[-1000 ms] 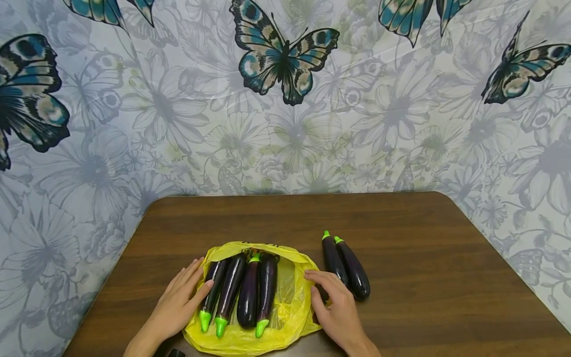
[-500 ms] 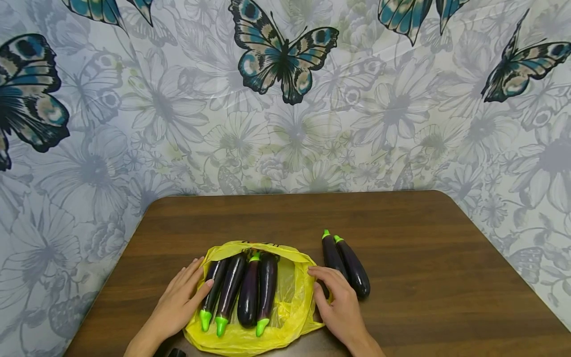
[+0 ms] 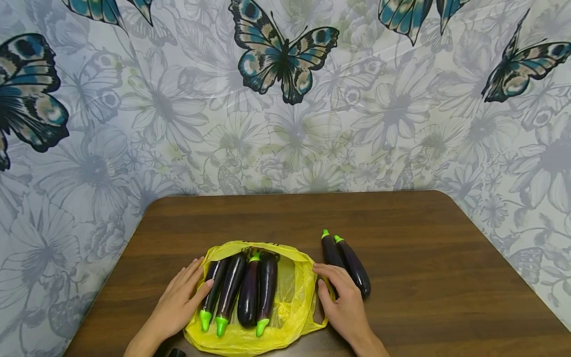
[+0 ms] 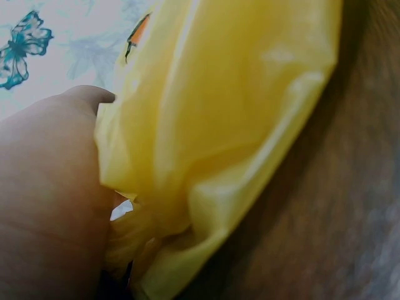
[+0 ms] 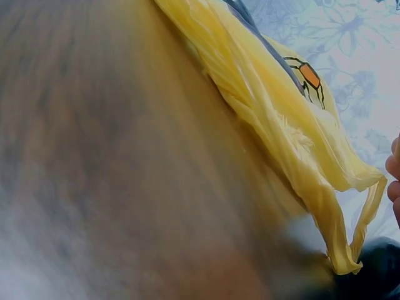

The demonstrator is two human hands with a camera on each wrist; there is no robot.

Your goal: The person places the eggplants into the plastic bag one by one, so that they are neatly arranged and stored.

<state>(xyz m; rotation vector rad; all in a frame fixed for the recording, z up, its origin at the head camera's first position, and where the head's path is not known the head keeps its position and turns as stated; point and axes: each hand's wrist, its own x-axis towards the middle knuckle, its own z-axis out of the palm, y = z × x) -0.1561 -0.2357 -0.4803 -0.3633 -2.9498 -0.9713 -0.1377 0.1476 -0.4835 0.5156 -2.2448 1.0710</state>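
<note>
The left hand (image 3: 180, 297) lies flat, fingers straight, on the left edge of a crinkled yellow plastic bag (image 3: 292, 297) — four dark purple, green-capped aubergines (image 3: 243, 292) lie inside it on the brown wooden table (image 3: 424, 258). The right hand (image 3: 343, 302), fingers relaxed, rests at the bag's right edge — touching two loose aubergines (image 3: 350, 263) beside it.

No legible text on the yellow bag (image 3: 292, 297)
</note>
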